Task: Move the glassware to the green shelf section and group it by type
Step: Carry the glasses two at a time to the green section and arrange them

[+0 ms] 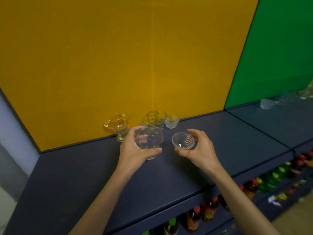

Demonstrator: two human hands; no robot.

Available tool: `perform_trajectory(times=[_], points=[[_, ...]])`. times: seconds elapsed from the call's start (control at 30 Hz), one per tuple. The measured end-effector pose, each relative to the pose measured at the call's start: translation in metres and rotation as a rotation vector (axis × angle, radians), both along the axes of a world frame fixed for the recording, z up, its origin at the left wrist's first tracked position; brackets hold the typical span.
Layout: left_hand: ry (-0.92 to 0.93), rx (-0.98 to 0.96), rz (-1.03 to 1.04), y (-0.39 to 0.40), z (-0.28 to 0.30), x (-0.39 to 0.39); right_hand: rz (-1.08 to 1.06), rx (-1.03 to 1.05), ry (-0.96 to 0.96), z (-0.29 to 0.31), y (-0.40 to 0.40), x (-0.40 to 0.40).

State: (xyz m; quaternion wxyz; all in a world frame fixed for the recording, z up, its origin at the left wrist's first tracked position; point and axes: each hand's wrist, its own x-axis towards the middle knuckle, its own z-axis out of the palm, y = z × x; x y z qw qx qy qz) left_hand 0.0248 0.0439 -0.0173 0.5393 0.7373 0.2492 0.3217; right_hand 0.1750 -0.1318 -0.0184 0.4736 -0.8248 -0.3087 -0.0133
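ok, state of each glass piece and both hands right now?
left hand: grips footed glass
right hand: holds ribbed bowl
glass jug: upright, yellow section
tumbler: upright, yellow section
frosted cup: upright beside tumbler
blurred glassware: already in green section

We see a clear footed glass (pixel 149 142) gripped upright and a small ribbed glass bowl (pixel 183 140) held beside it
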Motion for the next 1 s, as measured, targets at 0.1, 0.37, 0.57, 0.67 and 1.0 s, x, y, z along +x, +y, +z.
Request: perform_trajectory(times=[0.1, 0.37, 0.57, 0.67, 1.0], points=[[-0.01, 0.012, -0.07, -0.022, 0.002, 0.025, -0.05, -0.023, -0.026, 0.002, -0.031, 0.01], [0.0, 0.029, -0.23, -0.106, 0.008, 0.092, -0.191, -0.018, -0.026, 0.007, -0.133, 0.044], [0.006, 0.03, -0.264, -0.187, 0.011, 0.144, -0.241, 0.046, -0.003, 0.004, -0.224, 0.082], [-0.006, 0.031, -0.264, -0.234, 0.014, 0.171, -0.259, 0.087, 0.024, 0.001, -0.271, 0.109], [-0.025, 0.01, -0.237, -0.381, 0.026, 0.261, -0.292, 0.083, 0.027, -0.008, -0.429, 0.188]])
